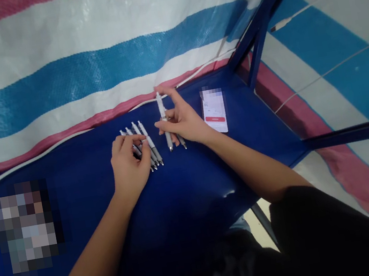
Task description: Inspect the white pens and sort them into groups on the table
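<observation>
A pen [161, 107] was pinched in the right hand [184, 120]

Thumb and fingers closed on it, index extended; a second pen [182, 142] behind them was partly hidden. At their eight o'clock, the left hand [128, 164] curled over a row of pens [152, 144], covering some; I could not tell whether it gripped any.

We see striped plastic sheeting [79, 28] in white, blue and red rising behind the dark blue bench [189, 204], and more striped sheeting [326, 51] on our right, beyond a blue metal frame [263, 26]. A white cable [39, 155] runs along the bench's back edge; a thin cord [331, 66] crosses the right side. Light glints off the bench, and we glimpse pale floor [256, 227] below.
</observation>
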{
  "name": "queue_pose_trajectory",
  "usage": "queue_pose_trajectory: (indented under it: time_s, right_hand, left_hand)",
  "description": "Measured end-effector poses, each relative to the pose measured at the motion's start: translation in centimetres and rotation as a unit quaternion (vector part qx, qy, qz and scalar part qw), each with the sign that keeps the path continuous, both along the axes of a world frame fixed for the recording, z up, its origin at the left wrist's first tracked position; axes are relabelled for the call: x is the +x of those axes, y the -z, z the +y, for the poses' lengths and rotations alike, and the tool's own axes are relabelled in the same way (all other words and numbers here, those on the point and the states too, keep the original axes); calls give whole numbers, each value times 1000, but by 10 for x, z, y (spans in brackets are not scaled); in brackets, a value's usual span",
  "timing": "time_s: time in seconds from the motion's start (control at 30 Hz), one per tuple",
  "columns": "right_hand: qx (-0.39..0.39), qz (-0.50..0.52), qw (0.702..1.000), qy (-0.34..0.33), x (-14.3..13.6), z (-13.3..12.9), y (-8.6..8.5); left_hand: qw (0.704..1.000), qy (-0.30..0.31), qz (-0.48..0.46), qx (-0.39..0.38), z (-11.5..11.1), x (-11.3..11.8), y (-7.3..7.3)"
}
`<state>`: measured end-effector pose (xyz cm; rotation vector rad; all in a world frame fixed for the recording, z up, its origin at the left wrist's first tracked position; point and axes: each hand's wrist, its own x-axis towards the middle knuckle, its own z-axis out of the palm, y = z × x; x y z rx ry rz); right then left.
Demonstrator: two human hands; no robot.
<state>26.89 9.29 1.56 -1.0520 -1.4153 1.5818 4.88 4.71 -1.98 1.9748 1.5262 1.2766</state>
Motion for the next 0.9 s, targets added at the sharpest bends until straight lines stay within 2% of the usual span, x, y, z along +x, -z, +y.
queue_pose_trajectory:
  time_s: [0.23,0.33,0.53,0.7,0.9]
  right_hand:
    - [58,8,998,-1,-2,7,22]
    - [64,-9,998,-5,-1,5,21]
    - [64,-16,996,-66,0,3,19]
    - [73,3,996,-48,-1,7,24]
    - [69,-16,997,-24,0,5,16]
  left_hand:
    - [999,0,34,-24,-1,0,-4]
    - [999,6,37,-19,-1,0,-4]
    - [999,29,41,-9,0,0,-3]
    - [999,13,40,-21,-1,0,-3]
    - [998,12,40,-37,0,0,-3]
